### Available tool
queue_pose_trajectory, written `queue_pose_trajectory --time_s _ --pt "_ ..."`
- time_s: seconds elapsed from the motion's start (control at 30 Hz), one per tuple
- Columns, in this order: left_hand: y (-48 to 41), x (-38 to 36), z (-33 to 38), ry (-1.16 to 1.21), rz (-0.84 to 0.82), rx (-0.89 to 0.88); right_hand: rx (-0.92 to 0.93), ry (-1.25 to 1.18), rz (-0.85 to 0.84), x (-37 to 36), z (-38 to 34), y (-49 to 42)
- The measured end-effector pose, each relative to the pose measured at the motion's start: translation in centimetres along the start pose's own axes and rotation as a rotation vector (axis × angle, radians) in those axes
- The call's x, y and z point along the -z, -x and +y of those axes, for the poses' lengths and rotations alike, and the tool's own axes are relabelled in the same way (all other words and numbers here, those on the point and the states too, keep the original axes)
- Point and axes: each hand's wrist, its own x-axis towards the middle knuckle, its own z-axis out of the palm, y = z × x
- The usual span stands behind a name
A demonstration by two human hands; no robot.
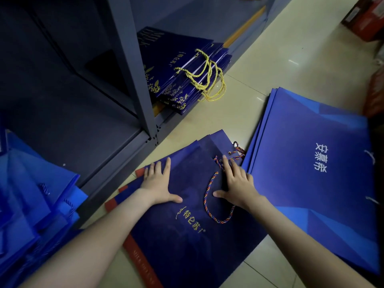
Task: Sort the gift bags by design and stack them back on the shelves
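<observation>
A pile of dark navy gift bags (187, 242) with gold lettering, red side strips and a multicoloured cord handle (209, 196) lies flat on the floor in front of me. My left hand (159, 183) presses flat on the pile's left part, fingers spread. At the top right of the pile my right hand (236, 183) lies flat beside the cord. To the right, a stack of bright blue bags (307, 183) with white characters lies on the floor. Navy bags with gold rope handles (182, 71) are stacked on the low shelf.
The grey metal shelf unit (133, 65) stands at left, with its bottom board (68, 129) bare in the middle. More bright blue bags (31, 200) pile at the far left. Cream floor tiles (291, 48) stretch beyond; a red-brown box (365, 19) stands top right.
</observation>
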Motion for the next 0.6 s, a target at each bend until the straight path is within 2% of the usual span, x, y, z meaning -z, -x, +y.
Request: queue_pose_trajectory --time_s 0.1,0.2,0.33,0.4,0.53,0.6 --pt "0.0 0.2 0.8 -0.028 0.032 0.012 0.242 0.244 0.099 0.3 -2.0 -0.6" --pt "0.1 0.8 0.8 -0.033 0.091 0.044 0.426 0.398 0.091 0.6 -4.9 -2.3" --pt "1.4 1.2 0.4 -0.025 0.186 0.031 0.546 0.528 0.108 1.7 -7.9 -4.0" --pt "2.6 1.5 0.6 0.002 0.221 0.005 0.607 0.568 0.063 2.5 -8.7 -4.4" --pt "5.2 2.6 1.3 0.140 0.154 0.006 0.675 0.619 -0.035 4.5 -9.8 -4.0" --pt "6.6 3.5 2.2 0.132 0.153 0.007 0.730 0.599 -0.004 5.6 -10.0 -3.4"
